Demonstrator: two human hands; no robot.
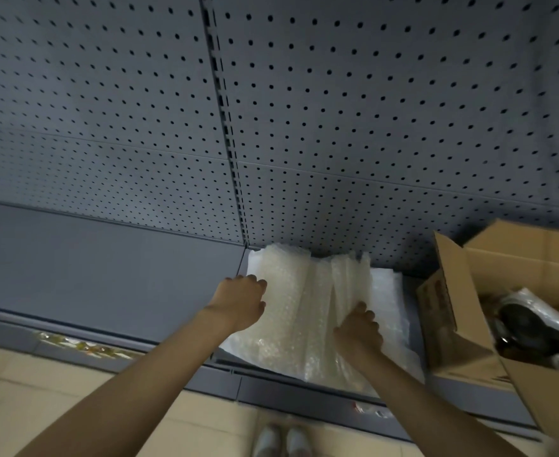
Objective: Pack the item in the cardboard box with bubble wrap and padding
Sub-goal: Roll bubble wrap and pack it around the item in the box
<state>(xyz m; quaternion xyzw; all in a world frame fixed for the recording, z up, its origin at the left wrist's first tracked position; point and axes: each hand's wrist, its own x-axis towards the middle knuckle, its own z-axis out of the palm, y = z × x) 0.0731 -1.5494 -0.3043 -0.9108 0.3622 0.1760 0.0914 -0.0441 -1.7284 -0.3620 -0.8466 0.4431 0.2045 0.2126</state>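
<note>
Both forearms reach to the bubble wrap (pixel 308 311) on the shelf (pixel 106 275), left hand (pixel 238 303) and right hand (pixel 359 331) fingers apparently gripping its folds, cardboard box (pixel 462 308) right of them.

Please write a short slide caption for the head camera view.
Both hands, left hand and right hand, grip bubble wrap on a shelf beside an open cardboard box.

A grey perforated back panel (pixel 370 110) fills the upper part of the view and is divided by a slotted vertical upright (pixel 225 127). Below it, a grey shelf (pixel 106 275) is seen, edged at the front by a price rail (pixel 83 346) with a yellowish label strip. Beige floor tiles (pixel 57 407) and a pair of light shoes (pixel 281 440) are visible at the bottom edge.
</note>
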